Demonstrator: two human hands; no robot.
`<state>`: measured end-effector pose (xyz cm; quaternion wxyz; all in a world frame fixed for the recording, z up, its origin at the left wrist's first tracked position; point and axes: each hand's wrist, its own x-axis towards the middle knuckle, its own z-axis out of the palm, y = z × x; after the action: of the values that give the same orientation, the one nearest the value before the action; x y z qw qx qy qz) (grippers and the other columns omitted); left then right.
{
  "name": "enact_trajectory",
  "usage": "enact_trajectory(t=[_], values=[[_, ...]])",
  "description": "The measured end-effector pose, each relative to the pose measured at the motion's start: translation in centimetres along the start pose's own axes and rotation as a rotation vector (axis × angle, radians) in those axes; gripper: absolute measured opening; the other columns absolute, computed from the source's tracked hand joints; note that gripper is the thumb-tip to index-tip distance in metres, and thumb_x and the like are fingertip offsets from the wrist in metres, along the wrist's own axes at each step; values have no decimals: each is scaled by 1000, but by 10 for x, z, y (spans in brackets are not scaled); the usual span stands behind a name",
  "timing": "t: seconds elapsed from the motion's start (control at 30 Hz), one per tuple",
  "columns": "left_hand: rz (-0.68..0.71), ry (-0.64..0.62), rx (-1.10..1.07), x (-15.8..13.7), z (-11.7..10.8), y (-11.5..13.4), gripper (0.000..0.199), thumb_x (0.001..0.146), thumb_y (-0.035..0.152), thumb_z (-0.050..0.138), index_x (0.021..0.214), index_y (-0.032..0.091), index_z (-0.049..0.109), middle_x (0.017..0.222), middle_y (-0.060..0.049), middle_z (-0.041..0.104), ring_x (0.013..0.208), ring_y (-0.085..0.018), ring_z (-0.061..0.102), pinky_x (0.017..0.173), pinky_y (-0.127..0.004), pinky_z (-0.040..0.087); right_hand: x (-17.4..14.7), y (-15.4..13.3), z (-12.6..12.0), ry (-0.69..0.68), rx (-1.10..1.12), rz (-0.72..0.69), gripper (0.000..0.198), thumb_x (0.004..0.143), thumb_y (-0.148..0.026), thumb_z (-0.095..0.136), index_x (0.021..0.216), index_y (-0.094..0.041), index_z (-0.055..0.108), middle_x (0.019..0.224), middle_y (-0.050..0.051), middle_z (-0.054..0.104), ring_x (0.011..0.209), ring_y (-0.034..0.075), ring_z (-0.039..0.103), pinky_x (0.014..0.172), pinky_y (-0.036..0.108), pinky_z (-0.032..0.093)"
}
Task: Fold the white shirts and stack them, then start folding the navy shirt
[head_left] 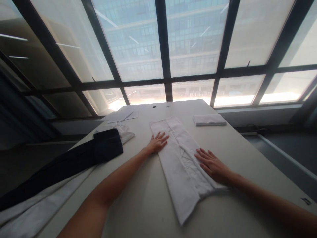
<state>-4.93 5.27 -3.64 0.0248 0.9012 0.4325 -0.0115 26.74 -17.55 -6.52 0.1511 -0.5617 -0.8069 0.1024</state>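
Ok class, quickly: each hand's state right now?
Left hand: open, palm down on left edge of the white cloth.
Right hand: open, palm down on its right edge.

White cloth (pixel 179 162) — folded long, wrinkled — lies flat, slightly aslant.

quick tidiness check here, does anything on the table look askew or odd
Nothing looks spilled. The white cloth under the left hand and right hand is rumpled down its middle, its near edge uneven. At the far left, papers lie at mismatched angles, unlike the neat folded stack at the right.
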Motion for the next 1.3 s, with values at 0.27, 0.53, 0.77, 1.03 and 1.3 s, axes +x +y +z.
enact_trajectory(t=[0.27,0.53,0.77,1.03,1.3], values=[[40,163,-104,-41,-5,-1,51,107,37,32,156,25,41,164,-7,34,154,-26,24,124,-54,17,31,-70,29,80,-13,142,56,103,-33,35,155,-15,44,165,13,30,155,25,19,125,53,15],[395,-7,-191,-136,4,40,64,105,54,41,162,30,26,168,-5,22,156,-28,16,126,-52,10,33,-51,23,-7,70,-37,58,101,-31,39,157,-16,40,164,11,33,153,24,25,125,53,18],[507,-94,-205,-206,-12,30,63,104,52,45,162,33,26,169,-3,21,157,-28,13,127,-51,9,-3,-9,-8,-43,167,-232,49,100,-25,46,149,-27,54,158,5,45,149,24,36,125,51,25],[587,-92,-317,-231,-28,28,72,91,23,63,158,31,37,163,-5,36,154,-31,22,125,-53,22,-45,-19,-29,-155,217,-336,59,97,-27,54,154,-37,43,163,1,35,152,27,27,124,56,24],[693,57,-152,-228,-42,48,54,104,16,48,154,37,42,153,-1,53,147,-24,41,125,-46,27,-40,-20,-23,1,112,-444,49,103,-26,49,150,-40,49,154,-1,49,145,23,42,122,46,34]])
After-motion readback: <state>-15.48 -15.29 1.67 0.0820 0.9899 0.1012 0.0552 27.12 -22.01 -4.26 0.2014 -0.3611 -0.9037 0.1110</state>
